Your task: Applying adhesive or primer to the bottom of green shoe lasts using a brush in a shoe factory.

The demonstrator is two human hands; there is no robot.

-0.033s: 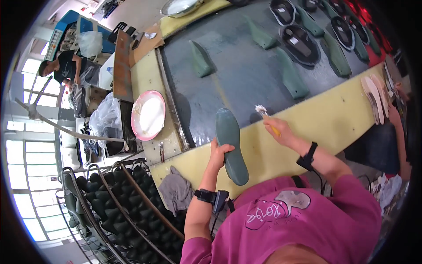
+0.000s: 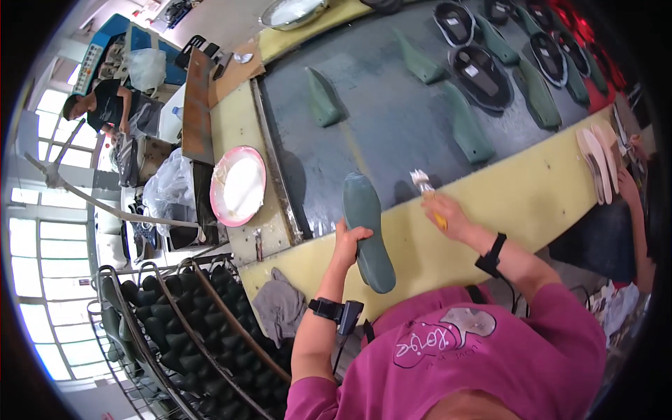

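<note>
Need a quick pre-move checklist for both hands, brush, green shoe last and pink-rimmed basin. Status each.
1. Left hand has a grip on the green shoe last: ok, thumb lies across its middle.
2. Right hand holds the brush: ok, gripped at the yellow handle.
3. Brush apart from the last: ok, a visible gap between them.
4. Brush loaded: cannot tell; the bristles look white, but wetness doesn't show.
5. Pink-rimmed basin unobstructed: ok, white contents visible, neither hand over it.
6. Last evenly coated: cannot tell from this view.
</note>
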